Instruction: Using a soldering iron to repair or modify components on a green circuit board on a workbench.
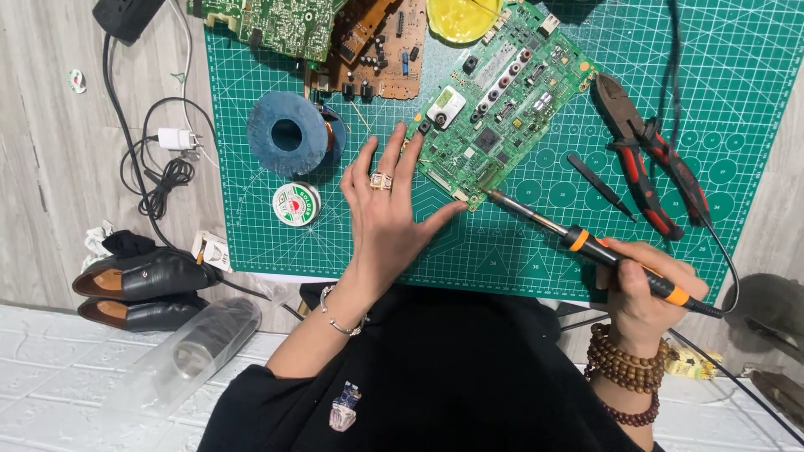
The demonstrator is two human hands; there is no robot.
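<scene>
— What's beneath you?
— A pale wood-grain tabletop [50, 125] under a green gridded cutting mat [754, 75]; left of your fingers, black shoes [138, 276] rest beside white brick-patterned flooring [50, 377].

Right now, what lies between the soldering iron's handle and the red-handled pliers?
In the head view, black tweezers lie on the green mat between the soldering iron and pliers.

Left hand [387, 213] flat, palm down, fingers spread and extended forward, thumb angled out to the right; ring on 1 finger, bracelet at wrist. Right hand [643, 289] curled in a closed pen-style grip, wrist wrapped in beaded bracelets, forearm drawn back.
</scene>
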